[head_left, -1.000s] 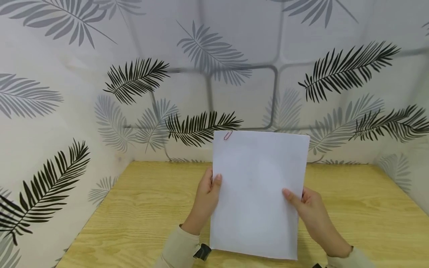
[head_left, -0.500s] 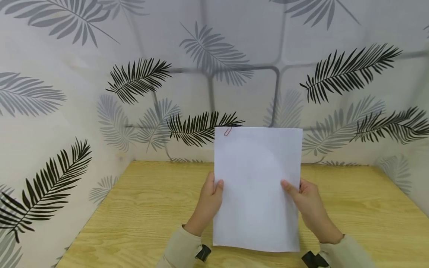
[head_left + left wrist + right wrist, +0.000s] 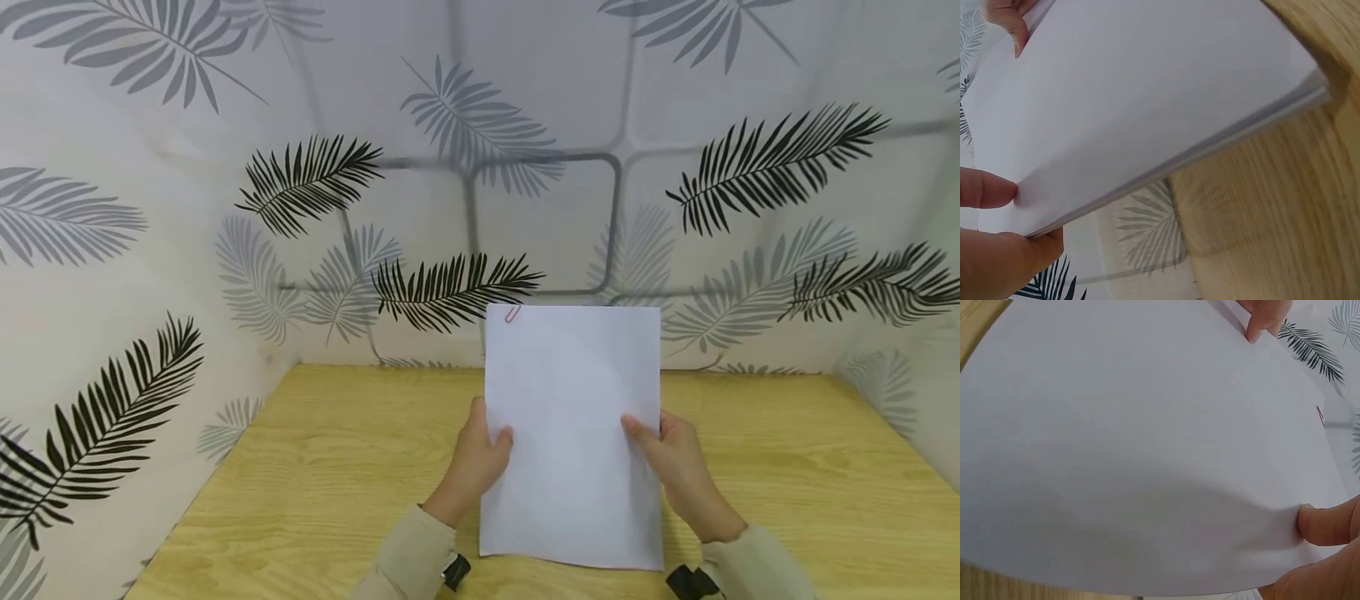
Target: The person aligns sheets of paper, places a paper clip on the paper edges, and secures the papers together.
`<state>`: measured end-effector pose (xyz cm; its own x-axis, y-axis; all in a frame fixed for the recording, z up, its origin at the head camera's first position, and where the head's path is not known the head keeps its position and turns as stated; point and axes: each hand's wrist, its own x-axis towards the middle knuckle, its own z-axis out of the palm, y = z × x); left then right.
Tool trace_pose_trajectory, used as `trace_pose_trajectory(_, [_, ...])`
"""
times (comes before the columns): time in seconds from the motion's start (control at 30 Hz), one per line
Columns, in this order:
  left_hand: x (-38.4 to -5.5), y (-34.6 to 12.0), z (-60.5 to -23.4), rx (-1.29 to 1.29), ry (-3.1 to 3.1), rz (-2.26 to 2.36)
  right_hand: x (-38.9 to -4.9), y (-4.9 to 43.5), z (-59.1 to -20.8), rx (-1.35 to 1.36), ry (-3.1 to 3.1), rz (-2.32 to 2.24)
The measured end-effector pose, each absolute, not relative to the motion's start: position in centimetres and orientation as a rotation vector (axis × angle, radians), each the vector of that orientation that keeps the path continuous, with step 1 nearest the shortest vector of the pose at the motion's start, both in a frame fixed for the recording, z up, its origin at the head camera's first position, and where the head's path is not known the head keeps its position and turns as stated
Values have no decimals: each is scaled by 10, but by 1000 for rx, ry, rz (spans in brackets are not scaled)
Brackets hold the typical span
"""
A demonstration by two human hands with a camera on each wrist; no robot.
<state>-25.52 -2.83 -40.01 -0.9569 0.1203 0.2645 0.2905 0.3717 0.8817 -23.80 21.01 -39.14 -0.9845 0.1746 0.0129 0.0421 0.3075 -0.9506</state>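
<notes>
A stack of blank white paper sheets (image 3: 572, 492) stands nearly upright above the table in the head view. A red paper clip (image 3: 512, 313) sits on its top edge near the left corner. My left hand (image 3: 474, 454) grips the left side, thumb in front and fingers behind. On the right side my right hand (image 3: 675, 467) pinches the stack the same way, its thumb pressing the front sheet. In the left wrist view the layered edge of the paper (image 3: 1147, 178) shows several sheets together. The fingers behind the stack are mostly hidden.
A light wood-grain table (image 3: 322, 475) spreads beneath the hands. Behind it and at the sides hangs a pale cloth (image 3: 540, 225) printed with grey and black leaves. Dark straps (image 3: 456, 572) circle both sleeves at the wrists.
The stack has turned from slightly slanted to nearly straight, and its top edge sits a little lower. Both hands have come closer together, still gripping the sides.
</notes>
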Motion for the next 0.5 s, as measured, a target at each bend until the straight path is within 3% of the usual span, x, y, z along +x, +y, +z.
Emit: trace_pose_trajectory(0.5, [-270,-28,-419,-365,-2602,-1536,-253,207,-410,-181,-2582,1678])
